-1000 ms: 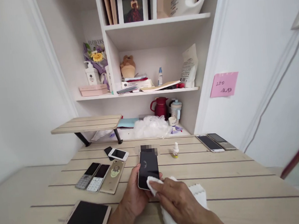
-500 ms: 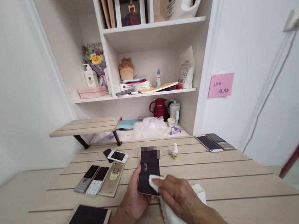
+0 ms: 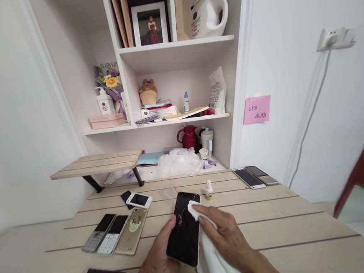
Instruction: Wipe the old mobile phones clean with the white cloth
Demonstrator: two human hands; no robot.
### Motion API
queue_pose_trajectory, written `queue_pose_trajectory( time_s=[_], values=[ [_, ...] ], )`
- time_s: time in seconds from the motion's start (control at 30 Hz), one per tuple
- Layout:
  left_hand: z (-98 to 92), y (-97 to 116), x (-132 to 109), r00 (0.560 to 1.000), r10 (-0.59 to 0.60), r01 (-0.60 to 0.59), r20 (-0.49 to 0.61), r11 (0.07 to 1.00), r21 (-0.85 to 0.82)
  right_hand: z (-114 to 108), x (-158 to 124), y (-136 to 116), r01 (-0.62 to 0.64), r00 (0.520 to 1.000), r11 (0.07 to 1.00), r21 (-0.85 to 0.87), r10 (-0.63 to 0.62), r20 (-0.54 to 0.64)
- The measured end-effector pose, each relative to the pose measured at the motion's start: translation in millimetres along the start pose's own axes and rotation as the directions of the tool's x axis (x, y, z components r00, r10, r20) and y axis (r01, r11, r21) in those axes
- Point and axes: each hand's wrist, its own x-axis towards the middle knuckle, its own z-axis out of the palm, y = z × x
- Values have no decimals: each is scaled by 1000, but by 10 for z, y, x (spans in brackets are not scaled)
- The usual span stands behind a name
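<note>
Now my left hand (image 3: 156,256) grips a smudged black smartphone (image 3: 183,229) while my right hand (image 3: 224,234) pinches a white cloth (image 3: 212,260) against its screen.

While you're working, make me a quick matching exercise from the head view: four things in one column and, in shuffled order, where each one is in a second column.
Things:
1. Black smartphone
2. White cloth
3. Small white bottle
4. Red jug

Places:
A. Standing on the wooden table
B. Held in the left hand
C. Below the white shelf
D. Bunched in the right hand, against the phone's screen

Pairs: 1-B, 2-D, 3-A, 4-C
</note>
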Motion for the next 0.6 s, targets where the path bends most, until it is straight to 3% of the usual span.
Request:
queue_pose_trajectory(
  time_s=[0.07,0.23,0.43,0.6],
  values=[
    [-12,-5,4,1000,-20,20,2,1000,4,-16,16,-19,-20,999,1000,20,21,-24],
    [-80,-4,61,999,9,-7,53,999,-48,-47,30,-112,-20,989,992,125,1,148],
    [-27,-34,88,981,-166,159,103,984,75,-35,43,-73,-134,990,984,114,139,-31],
    [-9,-8,64,976,-177,173,129,984,46,-42,45,-178,-10,996,982,190,-7,87]
  ],
)
